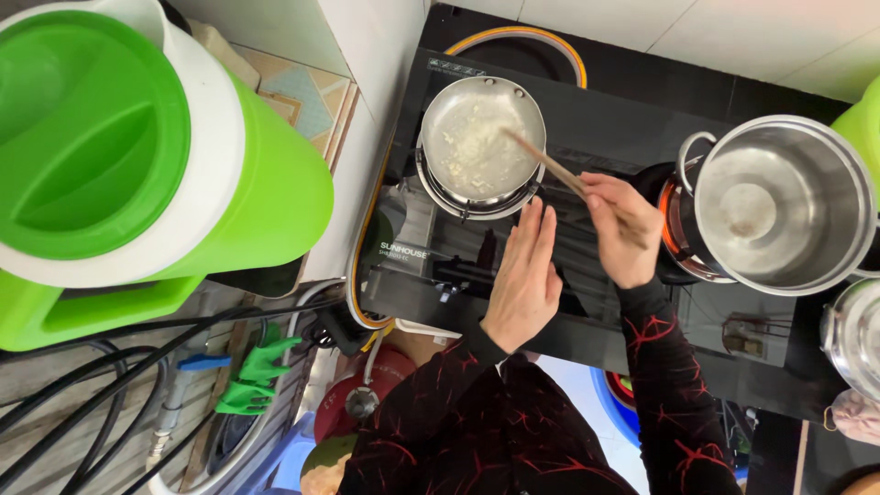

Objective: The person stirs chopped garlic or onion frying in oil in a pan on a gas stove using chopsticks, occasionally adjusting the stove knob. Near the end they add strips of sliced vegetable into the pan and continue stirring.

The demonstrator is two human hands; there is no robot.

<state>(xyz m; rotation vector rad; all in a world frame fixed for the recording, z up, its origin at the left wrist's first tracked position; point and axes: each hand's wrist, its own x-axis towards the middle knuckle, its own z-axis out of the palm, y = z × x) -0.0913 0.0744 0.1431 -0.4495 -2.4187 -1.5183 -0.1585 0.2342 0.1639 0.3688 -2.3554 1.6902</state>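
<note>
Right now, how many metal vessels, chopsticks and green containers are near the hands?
Metal vessels: 3 - small round steel pan, large steel pot, steel pot at right edge
Wooden chopsticks pair: 1
Large green plastic container: 1
Total: 5

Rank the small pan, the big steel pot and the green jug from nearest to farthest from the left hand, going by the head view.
From the left hand:
1. Small pan, just ahead on the stove's left burner.
2. Big steel pot, off to the right.
3. Green jug, far left, beyond the stove's edge.
</note>
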